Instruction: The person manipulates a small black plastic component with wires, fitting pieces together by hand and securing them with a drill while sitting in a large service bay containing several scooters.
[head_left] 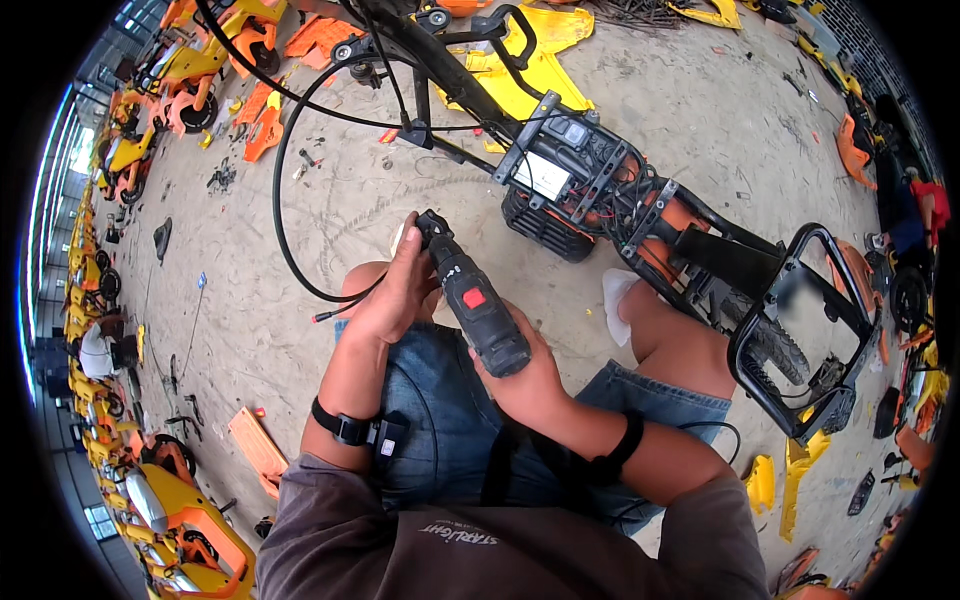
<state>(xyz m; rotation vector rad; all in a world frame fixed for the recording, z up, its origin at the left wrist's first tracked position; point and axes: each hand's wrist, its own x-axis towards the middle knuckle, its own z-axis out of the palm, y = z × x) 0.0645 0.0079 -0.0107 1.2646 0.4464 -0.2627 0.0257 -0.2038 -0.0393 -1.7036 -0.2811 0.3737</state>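
Gripping a black cordless drill [478,305] over the lap, right hand [525,380] wrapped round the handle, left hand [400,290] fingers pinched on the chuck at its tip. Looks like bit-setting or chuck-tightening step. Next probably needs a firm twist, then aiming at the stripped scooter frame [600,190] just ahead on the concrete floor [250,300].

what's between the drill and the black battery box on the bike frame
In the head view, only bare sandy floor separates the drill, held in both hands, from the battery box.
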